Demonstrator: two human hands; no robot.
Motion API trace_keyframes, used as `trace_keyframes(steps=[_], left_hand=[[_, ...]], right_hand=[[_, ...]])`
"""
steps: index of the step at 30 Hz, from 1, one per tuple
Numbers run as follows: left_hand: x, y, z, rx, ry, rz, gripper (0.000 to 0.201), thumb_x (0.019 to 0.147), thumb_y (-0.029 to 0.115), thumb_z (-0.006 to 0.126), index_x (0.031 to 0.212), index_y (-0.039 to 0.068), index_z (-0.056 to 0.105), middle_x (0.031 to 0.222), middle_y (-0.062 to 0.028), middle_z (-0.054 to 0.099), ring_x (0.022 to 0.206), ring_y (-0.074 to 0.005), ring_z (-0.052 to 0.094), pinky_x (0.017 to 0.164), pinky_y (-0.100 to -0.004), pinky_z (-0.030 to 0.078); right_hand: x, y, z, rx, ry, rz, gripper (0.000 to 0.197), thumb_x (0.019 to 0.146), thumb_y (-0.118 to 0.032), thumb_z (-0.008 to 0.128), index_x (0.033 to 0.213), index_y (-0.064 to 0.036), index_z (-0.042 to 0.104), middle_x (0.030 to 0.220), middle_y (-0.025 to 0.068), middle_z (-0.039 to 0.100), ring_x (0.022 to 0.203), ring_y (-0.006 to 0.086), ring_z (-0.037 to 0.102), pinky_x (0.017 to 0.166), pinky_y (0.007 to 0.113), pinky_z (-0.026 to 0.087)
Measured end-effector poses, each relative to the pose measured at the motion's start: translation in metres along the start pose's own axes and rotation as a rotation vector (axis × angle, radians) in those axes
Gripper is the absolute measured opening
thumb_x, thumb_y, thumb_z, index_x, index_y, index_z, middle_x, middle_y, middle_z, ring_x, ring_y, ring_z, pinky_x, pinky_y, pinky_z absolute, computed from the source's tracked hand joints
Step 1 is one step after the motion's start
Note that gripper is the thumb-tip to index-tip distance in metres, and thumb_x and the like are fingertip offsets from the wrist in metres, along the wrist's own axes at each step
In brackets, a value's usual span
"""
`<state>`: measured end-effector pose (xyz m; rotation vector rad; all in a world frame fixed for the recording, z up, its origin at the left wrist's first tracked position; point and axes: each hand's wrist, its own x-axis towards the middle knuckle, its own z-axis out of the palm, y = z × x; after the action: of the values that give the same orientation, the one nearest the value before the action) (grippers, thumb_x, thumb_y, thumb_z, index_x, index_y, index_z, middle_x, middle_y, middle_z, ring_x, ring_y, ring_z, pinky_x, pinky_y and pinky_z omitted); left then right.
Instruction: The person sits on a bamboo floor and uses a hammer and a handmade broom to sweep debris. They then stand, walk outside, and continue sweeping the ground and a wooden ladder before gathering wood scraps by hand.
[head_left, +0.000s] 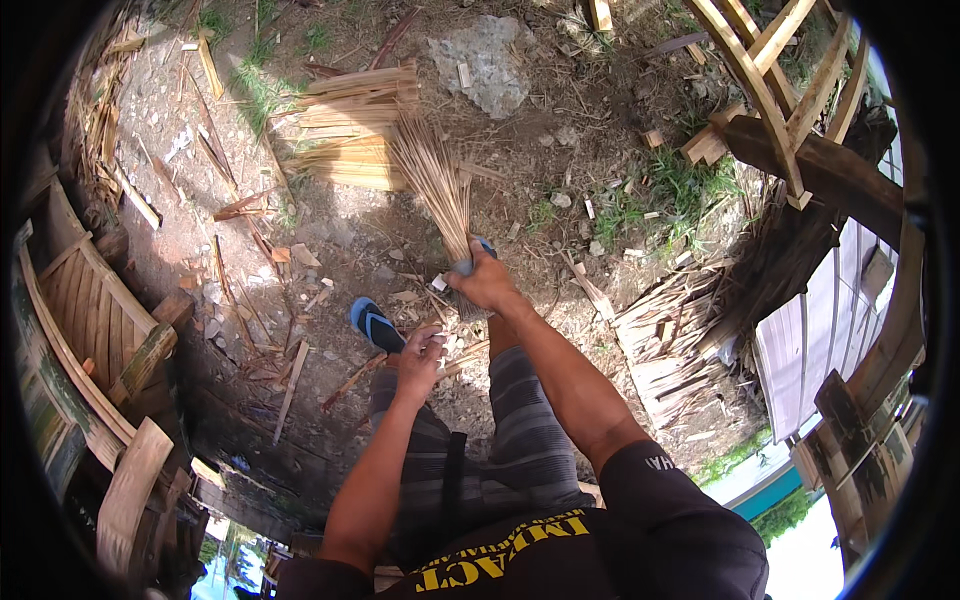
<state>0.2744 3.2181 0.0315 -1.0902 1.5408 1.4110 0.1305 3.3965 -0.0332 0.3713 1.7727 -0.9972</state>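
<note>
One bundle of thin bamboo sticks [435, 180] fans up and away from the right hand [485, 282], whose fingers clamp its bound end, while the left hand [420, 360] waits just below, fingers loosely curled.

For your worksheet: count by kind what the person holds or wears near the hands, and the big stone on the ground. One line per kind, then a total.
Bundles of thin sticks gripped by the right hand: 1
Blue sandals near the left hand: 1
Large grey stones: 1
Total: 3
</note>
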Motion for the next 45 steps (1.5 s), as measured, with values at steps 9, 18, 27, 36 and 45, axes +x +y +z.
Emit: trace_keyframes(steps=[9, 18, 27, 36, 45], left_hand=[[-0.040, -0.003, -0.120, 0.452, 0.300, 0.364, 0.023, 0.097, 0.014, 0.061, 0.117, 0.004, 0.066, 0.112, -0.0193, 0.069, 0.100, -0.0332, 0.070, 0.086, -0.0402, 0.054], [0.000, -0.030, -0.159, 0.054, 0.338, 0.265, 0.022, 0.094, 0.013, 0.062, 0.113, 0.003, 0.067, 0.104, -0.0186, 0.071, 0.099, -0.0356, 0.070, 0.089, -0.0417, 0.054], [0.019, 0.012, -0.229, 0.164, 0.392, 0.301, 0.018, 0.092, 0.018, 0.062, 0.104, 0.005, 0.067, 0.104, -0.0180, 0.069, 0.098, -0.0412, 0.067, 0.086, -0.0500, 0.053], [0.040, 0.016, -0.258, 0.165, 0.310, 0.191, 0.018, 0.093, 0.021, 0.063, 0.105, 0.008, 0.067, 0.104, -0.0166, 0.071, 0.097, -0.0396, 0.068, 0.086, -0.0483, 0.054], [0.047, 0.027, -0.276, 0.138, 0.274, 0.213, 0.021, 0.093, 0.025, 0.061, 0.106, 0.009, 0.067, 0.107, -0.0156, 0.071, 0.099, -0.0389, 0.068, 0.087, -0.0496, 0.054]], right_hand=[[0.002, -0.034, 0.072, 0.839, 0.375, 0.082, 0.070, 0.086, -0.022, 0.076, 0.142, 0.0039, 0.042, 0.115, 0.0164, 0.067, 0.096, 0.0237, 0.068, 0.084, 0.033, 0.054], [0.081, -0.258, 0.165, 0.368, -0.302, -0.351, 0.067, 0.086, -0.024, 0.078, 0.142, 0.0001, 0.049, 0.112, 0.0111, 0.068, 0.100, 0.0180, 0.063, 0.088, 0.031, 0.051], [0.036, -0.234, 0.178, 0.559, 0.426, 0.170, 0.045, 0.091, -0.017, 0.069, 0.128, -0.0017, 0.051, 0.093, 0.0069, 0.066, 0.076, 0.0160, 0.063, 0.067, 0.031, 0.054], [0.193, -0.385, 0.255, -0.063, -0.236, -0.241, 0.073, 0.087, -0.027, 0.078, 0.141, 0.0069, 0.043, 0.109, 0.0163, 0.070, 0.096, 0.0222, 0.066, 0.087, 0.034, 0.054], [0.034, -0.276, 0.203, 0.181, 0.534, 0.195, 0.051, 0.087, -0.021, 0.076, 0.127, 0.0001, 0.052, 0.095, 0.0097, 0.065, 0.083, 0.0161, 0.065, 0.076, 0.032, 0.056]])
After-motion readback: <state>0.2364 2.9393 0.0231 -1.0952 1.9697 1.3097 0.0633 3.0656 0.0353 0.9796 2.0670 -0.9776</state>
